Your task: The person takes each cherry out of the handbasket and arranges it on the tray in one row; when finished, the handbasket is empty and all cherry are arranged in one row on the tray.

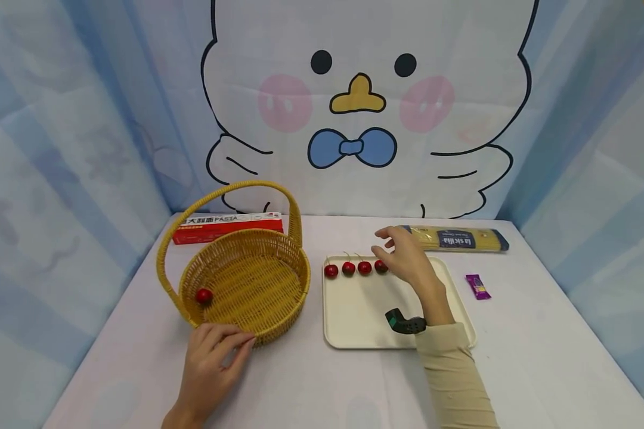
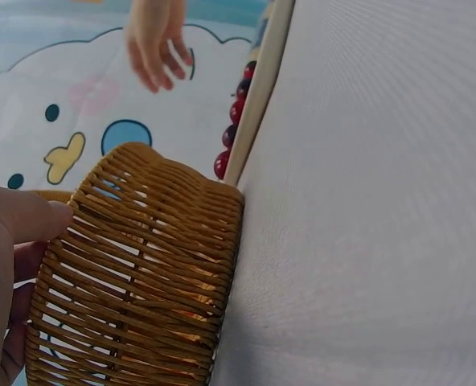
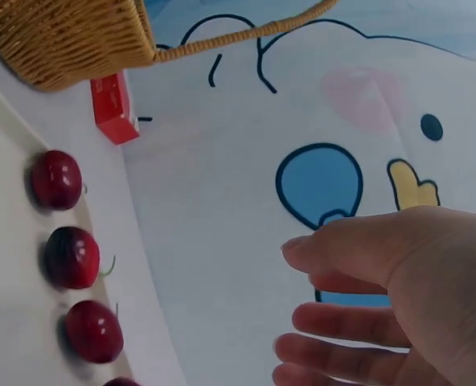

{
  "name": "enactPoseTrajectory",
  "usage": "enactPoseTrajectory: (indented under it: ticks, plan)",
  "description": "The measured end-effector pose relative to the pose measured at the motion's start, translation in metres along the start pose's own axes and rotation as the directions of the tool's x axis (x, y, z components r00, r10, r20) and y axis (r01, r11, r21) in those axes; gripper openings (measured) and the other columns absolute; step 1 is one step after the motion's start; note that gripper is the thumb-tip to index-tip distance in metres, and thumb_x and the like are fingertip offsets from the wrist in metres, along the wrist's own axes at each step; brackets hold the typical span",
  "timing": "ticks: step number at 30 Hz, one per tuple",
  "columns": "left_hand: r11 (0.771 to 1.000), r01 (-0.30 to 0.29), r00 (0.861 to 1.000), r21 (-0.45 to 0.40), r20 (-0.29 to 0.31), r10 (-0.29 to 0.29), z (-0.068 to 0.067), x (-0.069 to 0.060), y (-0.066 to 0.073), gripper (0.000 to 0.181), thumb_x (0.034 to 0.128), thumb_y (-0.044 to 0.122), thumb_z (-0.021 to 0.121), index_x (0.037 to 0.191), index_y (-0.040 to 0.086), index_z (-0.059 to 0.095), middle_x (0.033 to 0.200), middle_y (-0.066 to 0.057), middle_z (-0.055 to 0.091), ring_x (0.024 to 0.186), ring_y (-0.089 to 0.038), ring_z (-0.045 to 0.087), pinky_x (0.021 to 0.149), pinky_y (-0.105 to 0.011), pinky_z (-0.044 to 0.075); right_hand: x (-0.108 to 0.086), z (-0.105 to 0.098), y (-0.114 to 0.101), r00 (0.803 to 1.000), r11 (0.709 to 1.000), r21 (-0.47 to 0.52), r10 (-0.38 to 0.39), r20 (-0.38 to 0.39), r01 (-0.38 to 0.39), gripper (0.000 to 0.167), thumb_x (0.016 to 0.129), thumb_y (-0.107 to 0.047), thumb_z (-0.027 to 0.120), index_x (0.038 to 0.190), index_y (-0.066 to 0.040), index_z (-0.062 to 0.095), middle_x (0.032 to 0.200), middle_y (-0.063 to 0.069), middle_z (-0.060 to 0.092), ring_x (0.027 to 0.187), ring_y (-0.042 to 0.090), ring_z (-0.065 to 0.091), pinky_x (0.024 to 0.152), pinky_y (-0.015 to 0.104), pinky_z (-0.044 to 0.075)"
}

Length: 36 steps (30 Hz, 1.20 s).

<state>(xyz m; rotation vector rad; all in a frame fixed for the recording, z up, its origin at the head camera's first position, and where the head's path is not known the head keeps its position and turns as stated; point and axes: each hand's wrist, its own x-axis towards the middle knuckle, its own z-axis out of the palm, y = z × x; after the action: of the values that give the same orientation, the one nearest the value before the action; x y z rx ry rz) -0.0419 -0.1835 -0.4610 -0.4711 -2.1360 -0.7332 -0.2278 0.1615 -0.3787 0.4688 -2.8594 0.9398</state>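
Note:
A yellow-brown wicker basket with a tall looped handle stands on the left of the table. One red cherry lies inside it by the left wall. My left hand pinches the basket's near rim, the thumb on the outer side in the left wrist view. Several dark red cherries with stems sit in a row along the far edge of a cream tray. Over the tray's far side hovers my right hand, fingers loosely bent and apart, holding nothing; it partly hides the row's right end.
Behind the basket lies a red and white pasta box. A yellow spaghetti packet rests beyond the tray, with a small purple wrapped snack to its right. A curtain with a cartoon bird closes off the table's back.

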Motion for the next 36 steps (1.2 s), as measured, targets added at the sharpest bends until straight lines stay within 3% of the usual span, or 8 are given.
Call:
enactPoseTrajectory:
  ticks: [7, 14, 20, 29, 36]
  plan:
    - [1.0, 0.01, 1.0, 0.0, 0.014, -0.01, -0.001, 0.0, 0.0, 0.038, 0.1005, 0.04, 0.06, 0.085, 0.01, 0.079, 0.087, 0.001, 0.069, 0.085, -0.018, 0.054, 0.086, -0.033, 0.033, 0.009, 0.007, -0.037, 0.995, 0.995, 0.01, -0.101, 0.026, 0.1, 0.038, 0.097, -0.025, 0.066, 0.13, -0.005, 0.062, 0.13, 0.015, 0.062, 0.11, 0.032, 0.063, 0.091, 0.046, 0.054]
    - [1.0, 0.01, 1.0, -0.006, 0.024, -0.009, -0.001, 0.0, -0.001, 0.016, 0.0912, 0.024, 0.074, 0.086, 0.01, 0.079, 0.088, 0.001, 0.07, 0.086, -0.019, 0.054, 0.086, -0.034, 0.033, 0.018, 0.017, -0.068, 0.978, 0.981, 0.061, -0.191, 0.081, 0.186, 0.038, 0.096, -0.024, 0.067, 0.13, -0.007, 0.061, 0.13, 0.011, 0.062, 0.11, 0.028, 0.063, 0.091, 0.043, 0.054]
    - [1.0, -0.009, 1.0, -0.011, -0.007, 0.009, -0.001, 0.001, 0.0, 0.035, 0.1002, 0.037, 0.061, 0.085, 0.01, 0.079, 0.087, 0.001, 0.069, 0.084, -0.019, 0.054, 0.084, -0.034, 0.033, 0.024, 0.028, -0.09, 0.956, 0.962, 0.11, -0.264, 0.125, 0.251, 0.038, 0.095, -0.024, 0.069, 0.129, -0.008, 0.062, 0.129, 0.01, 0.063, 0.109, 0.025, 0.063, 0.091, 0.041, 0.055]
    - [1.0, -0.001, 1.0, -0.007, 0.007, 0.001, -0.001, 0.001, 0.0, 0.033, 0.0995, 0.035, 0.063, 0.085, 0.01, 0.079, 0.087, 0.002, 0.069, 0.084, -0.018, 0.054, 0.084, -0.033, 0.033, 0.041, 0.052, -0.125, 0.898, 0.922, 0.175, -0.379, 0.222, 0.346, 0.04, 0.094, -0.022, 0.071, 0.129, -0.006, 0.062, 0.126, 0.01, 0.065, 0.111, 0.027, 0.063, 0.092, 0.041, 0.055]
    - [1.0, -0.022, 1.0, 0.002, -0.01, 0.022, 0.0, 0.0, -0.002, 0.039, 0.1017, 0.038, 0.058, 0.084, 0.011, 0.079, 0.087, 0.001, 0.069, 0.083, -0.018, 0.054, 0.082, -0.033, 0.034, 0.057, 0.078, -0.147, 0.847, 0.896, 0.164, -0.445, 0.291, 0.413, 0.041, 0.095, -0.025, 0.07, 0.131, -0.006, 0.062, 0.129, 0.01, 0.065, 0.11, 0.024, 0.064, 0.094, 0.036, 0.054]
